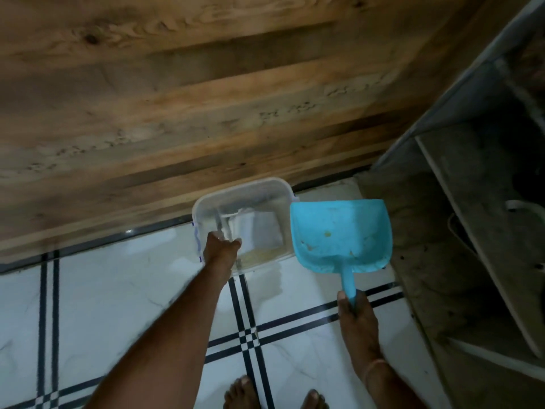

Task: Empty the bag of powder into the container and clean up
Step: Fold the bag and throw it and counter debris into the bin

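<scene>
The clear plastic container (242,183) sits in front of me, over the white tiled floor (118,290) and close to the foot of a wooden panel (206,98); whether it rests on the tiles or hangs from my grip I cannot tell. Inside it lies a pale, crumpled bag (261,228), and along the near side of the bottom there is a thin layer of yellowish powder (259,256). My left hand (221,246) is clamped on the container's near wall, fingers curled over the rim, though the blur hides how each one lies. Just to the right of the container, its edge almost touching the rim, is a blue dustpan (339,231), scoop tilted up and facing me, with a few yellowish specks on its inner face. My right hand (355,317) is wrapped tight around its handle, thumb up along the shaft; a thin band (374,366) circles that wrist. Black double lines cross the tiles beneath my arms. To the right stands a grey, dusty shelf unit (472,231). My bare feet (239,391) show at the bottom edge.
</scene>
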A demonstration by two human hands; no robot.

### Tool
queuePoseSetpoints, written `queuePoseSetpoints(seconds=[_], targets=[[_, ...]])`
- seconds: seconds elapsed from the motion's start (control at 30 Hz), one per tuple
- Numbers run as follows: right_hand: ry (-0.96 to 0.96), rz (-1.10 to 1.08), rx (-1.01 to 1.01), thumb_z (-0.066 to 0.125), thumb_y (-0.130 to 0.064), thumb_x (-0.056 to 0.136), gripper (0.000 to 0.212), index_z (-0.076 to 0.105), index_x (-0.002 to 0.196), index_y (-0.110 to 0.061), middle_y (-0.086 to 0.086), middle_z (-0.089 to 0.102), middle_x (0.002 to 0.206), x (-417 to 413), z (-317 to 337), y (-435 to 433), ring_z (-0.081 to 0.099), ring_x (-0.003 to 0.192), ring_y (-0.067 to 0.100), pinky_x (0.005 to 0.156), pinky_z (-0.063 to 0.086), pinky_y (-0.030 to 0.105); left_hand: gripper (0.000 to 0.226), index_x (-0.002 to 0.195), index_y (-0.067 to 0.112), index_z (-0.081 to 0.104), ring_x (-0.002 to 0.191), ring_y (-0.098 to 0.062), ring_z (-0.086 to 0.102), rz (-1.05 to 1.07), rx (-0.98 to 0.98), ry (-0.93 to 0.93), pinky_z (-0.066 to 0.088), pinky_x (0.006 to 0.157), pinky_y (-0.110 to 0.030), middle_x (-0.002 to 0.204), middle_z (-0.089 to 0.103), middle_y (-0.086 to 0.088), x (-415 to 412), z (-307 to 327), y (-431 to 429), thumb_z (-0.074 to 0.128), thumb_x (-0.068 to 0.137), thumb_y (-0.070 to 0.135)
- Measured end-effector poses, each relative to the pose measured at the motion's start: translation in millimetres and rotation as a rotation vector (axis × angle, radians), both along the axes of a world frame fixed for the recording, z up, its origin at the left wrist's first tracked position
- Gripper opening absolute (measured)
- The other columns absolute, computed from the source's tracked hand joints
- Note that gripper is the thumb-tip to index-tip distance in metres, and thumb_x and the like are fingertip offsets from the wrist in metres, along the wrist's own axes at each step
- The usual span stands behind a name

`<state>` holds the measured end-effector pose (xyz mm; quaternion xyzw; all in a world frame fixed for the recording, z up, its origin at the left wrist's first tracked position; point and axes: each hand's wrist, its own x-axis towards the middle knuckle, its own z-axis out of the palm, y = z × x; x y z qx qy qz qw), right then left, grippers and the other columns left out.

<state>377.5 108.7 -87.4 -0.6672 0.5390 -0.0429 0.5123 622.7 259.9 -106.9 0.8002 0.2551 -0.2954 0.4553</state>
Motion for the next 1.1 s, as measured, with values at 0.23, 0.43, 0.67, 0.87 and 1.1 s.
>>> queuePoseSetpoints(seconds=[0.23,0.43,0.67,0.87,1.1], targets=[[0.139,-0.004,-0.022,0.062,-0.034,0.098,0.025,0.061,0.108,-0.011,-0.003,0.061,0.077,-33.1,100.7,2.5,0.063,0.078,0.023,0.073,0.051,0.036,0.058,0.144,0.015,0.049,0.127,-0.028,0.06,-0.495,0.145,-0.273,0.047,0.098,-0.034,0.139,0.063,-0.008,-35.9,145.5,-5.2,0.071,0.093,0.033],[0.208,-0.133,0.001,0.06,-0.049,0.095,0.028,0.061,0.099,-0.021,0.003,0.067,0.085,-91.8,243.1,8.5,0.065,0.084,0.026,0.083,0.056,0.044,0.059,0.144,0.02,0.049,0.132,-0.027,0.055,-0.857,0.122,-0.449,0.049,0.104,-0.047,0.141,0.06,-0.007,-76.7,314.2,-50.2,0.07,0.092,0.038],[0.01,-0.315,0.149,0.06,-0.057,0.09,0.037,0.061,0.105,-0.023,0.009,0.066,0.092,-163.0,380.8,40.5,0.058,0.077,0.019,0.071,0.054,0.042,0.058,0.144,0.018,0.05,0.134,-0.024,0.051,-1.135,-0.038,-0.606,0.045,0.108,-0.043,0.145,0.056,-0.007,-147.4,471.5,-102.0,0.07,0.093,0.037],[-0.078,-0.569,0.215,0.052,-0.073,0.067,0.058,0.058,0.094,-0.022,0.0,0.061,0.081,-217.1,441.2,58.9,0.054,0.071,0.015,0.064,0.045,0.034,0.058,0.143,0.017,0.051,0.129,-0.027,0.055,-1.396,-0.138,-0.741,0.047,0.104,-0.043,0.14,0.058,-0.009,-206.4,548.0,-150.7,0.069,0.093,0.041],[-0.096,-0.857,0.226,0.052,-0.073,0.073,0.057,0.057,0.088,-0.019,-0.001,0.057,0.075,-280.2,461.8,41.8,0.049,0.068,0.015,0.061,0.042,0.034,0.057,0.141,0.017,0.053,0.126,-0.029,0.051,-1.685,-0.154,-0.823,0.046,0.099,-0.043,0.134,0.058,-0.009,-290.2,578.3,-236.8,0.065,0.094,0.047]])
